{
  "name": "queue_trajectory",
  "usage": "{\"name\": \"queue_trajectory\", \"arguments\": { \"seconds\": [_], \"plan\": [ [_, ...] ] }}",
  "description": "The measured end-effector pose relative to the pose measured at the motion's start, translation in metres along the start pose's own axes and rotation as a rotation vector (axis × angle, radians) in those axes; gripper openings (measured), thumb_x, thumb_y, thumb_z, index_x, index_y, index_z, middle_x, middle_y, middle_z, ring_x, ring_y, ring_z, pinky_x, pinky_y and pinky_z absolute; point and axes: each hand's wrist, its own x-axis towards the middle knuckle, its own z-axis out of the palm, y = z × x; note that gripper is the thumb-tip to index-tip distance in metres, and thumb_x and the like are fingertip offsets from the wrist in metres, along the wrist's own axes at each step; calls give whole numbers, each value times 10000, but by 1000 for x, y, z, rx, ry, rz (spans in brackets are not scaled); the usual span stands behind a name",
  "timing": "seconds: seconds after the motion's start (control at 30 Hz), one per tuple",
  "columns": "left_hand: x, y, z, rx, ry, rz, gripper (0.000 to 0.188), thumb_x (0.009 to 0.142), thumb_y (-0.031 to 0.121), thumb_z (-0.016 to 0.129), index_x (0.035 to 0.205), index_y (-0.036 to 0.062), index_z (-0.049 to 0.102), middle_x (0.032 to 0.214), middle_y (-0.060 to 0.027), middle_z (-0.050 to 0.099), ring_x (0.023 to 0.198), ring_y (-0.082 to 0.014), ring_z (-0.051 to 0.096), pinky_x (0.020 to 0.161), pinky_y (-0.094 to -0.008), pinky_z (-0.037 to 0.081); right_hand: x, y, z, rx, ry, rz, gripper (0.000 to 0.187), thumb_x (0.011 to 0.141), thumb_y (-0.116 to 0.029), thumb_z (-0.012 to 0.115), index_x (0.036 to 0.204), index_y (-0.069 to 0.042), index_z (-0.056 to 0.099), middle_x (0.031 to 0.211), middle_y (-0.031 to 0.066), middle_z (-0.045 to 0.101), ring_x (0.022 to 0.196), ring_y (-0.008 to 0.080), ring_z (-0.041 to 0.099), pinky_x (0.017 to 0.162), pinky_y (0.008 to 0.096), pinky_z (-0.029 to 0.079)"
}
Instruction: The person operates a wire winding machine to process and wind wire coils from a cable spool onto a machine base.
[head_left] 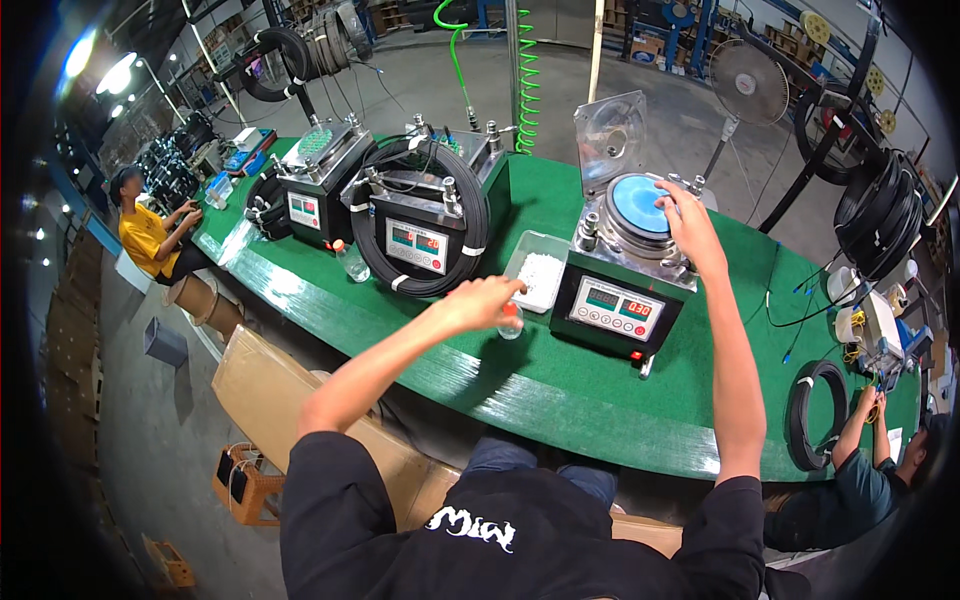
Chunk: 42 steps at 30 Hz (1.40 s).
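Note:
My right hand [687, 222] is over the right part of a round blue disc [636, 204], which sits on top of a metal-topped benchtop machine [610, 312]. Its thumb and forefinger are bent together; whatever is between them is too small to make out. The machine's clear hinged cover [611, 132] stands raised behind the disc. My left hand [484, 303] is closed at the orange-red cap of a small clear bottle [510, 328], left of the machine. Part of the cap is hidden by the fingers. Just beyond this hand lies a clear plastic tray [527, 246] of small white pieces.
Left along the green bench [540, 400] stand a coil of black cable [482, 215], a second machine [415, 245], another capped bottle [352, 263] and a third machine [303, 208]. A person in yellow [147, 235] sits far left. Another person [850, 500] works at right beside a cable coil [803, 420].

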Motion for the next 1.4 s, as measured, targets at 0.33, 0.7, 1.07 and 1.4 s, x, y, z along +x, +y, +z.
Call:
{"name": "queue_trajectory", "arguments": {
  "seconds": [0.33, 0.7, 1.07, 1.4],
  "plan": [
    [1, 6, -42, -167, 263, 93, 670, 770, 245, 867, 1320, 73, 525, 1019, -191, 742, 955, -330, 731, 759, -423, 556, -2, 5, 2, 98, -28, 52, 327, 1021, -149, 537, 1342, -123, 597, 1060, 171, 712, 1056, 332, 662, 941, 421, 506],
    [93, 103, -179, -891, 487, 362, 626, 854, 220, 836, 1356, 47, 505, 1138, -135, 676, 782, -110, 648, 686, -255, 537, 2, -40, -32, 478, -84, -29, 376, 1031, -263, 592, 1350, -63, 608, 1199, 102, 684, 1169, 188, 613, 1024, 352, 471],
    [150, 101, -108, -932, 805, 392, 472, 925, 158, 746, 1330, 36, 537, 1150, -80, 595, 904, -144, 622, 769, -265, 524, 1, -44, -66, 75, -1, -17, 456, 805, -168, 789, 1227, -87, 637, 1175, 126, 688, 1132, 301, 640, 977, 426, 478],
    [164, 59, -29, -697, 901, 226, 797, 796, 59, 627, 1541, 183, 372, 1589, -238, 209, 1469, -429, 237, 1191, -508, 264, 20, -91, -40, -971, -125, -584, 201, 836, -149, 672, 1028, -156, 731, 1093, 64, 669, 1190, 204, 570, 1075, 528, 369]
  ]
}}
